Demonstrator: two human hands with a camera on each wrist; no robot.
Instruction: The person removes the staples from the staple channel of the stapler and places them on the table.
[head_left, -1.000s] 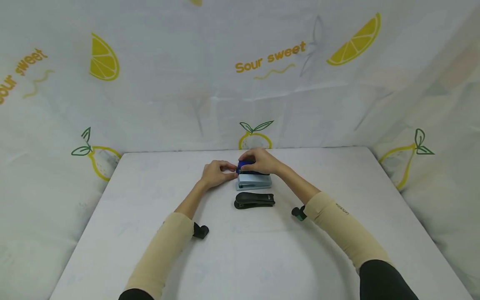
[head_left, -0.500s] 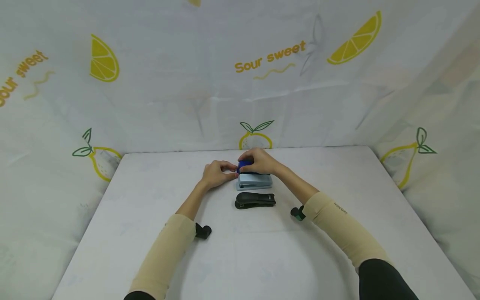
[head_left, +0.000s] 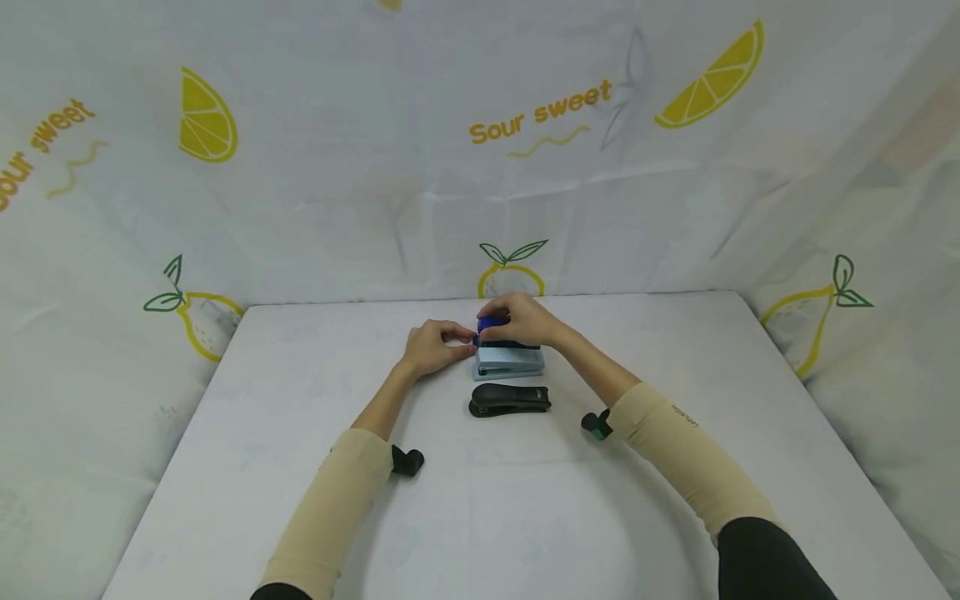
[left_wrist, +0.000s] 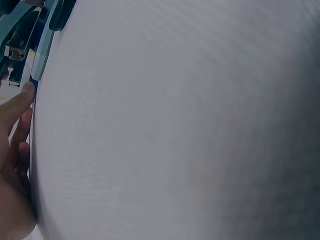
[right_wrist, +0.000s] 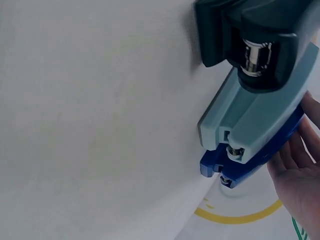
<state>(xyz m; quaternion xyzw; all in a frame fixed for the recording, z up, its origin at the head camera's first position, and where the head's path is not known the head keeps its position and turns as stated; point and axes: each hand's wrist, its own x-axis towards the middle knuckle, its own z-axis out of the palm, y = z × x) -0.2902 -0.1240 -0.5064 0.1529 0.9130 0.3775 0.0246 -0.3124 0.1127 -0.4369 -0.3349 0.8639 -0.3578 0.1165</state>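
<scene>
Slightly higher than half a second ago are the right hand (head_left: 522, 321) and the top of the blue stapler (head_left: 491, 322); the left hand (head_left: 432, 346) has stayed put. The right hand's grip is clamped on that top, while the left's pinches the stapler's end. It sits far back on the surface (head_left: 480, 517), just behind the light stapler (head_left: 510, 360), the black stapler (head_left: 512, 399) nearest the person.

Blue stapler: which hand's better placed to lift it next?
Right, probably: the right hand grips the blue stapler from above, while the left hand has only fingertips at one end.
</scene>
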